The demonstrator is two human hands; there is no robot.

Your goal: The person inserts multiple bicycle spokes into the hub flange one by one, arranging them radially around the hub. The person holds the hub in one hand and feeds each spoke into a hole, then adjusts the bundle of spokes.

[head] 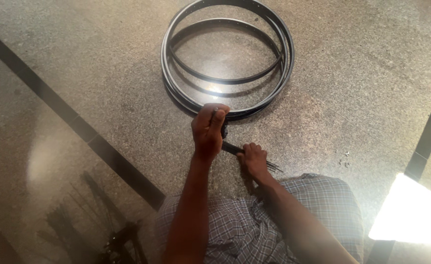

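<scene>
Two black bicycle rims (286,58) lie stacked on the speckled stone floor in front of me. My left hand (207,131) is closed around a thin dark piece (223,129), right at the near edge of the rims. Just below and to the right, my right hand (254,160) grips a bundle of thin dark spokes (274,167) low over the floor. Their tips stick out on both sides of the fist. What exactly the left hand holds is too small to tell.
My lap in a checked cloth (318,205) fills the bottom. Dark inlaid strips (78,122) cross the floor at left and right. More spokes and a dark part (120,237) lie at lower left. Small loose bits (345,159) and a sunlit patch (411,215) are at right.
</scene>
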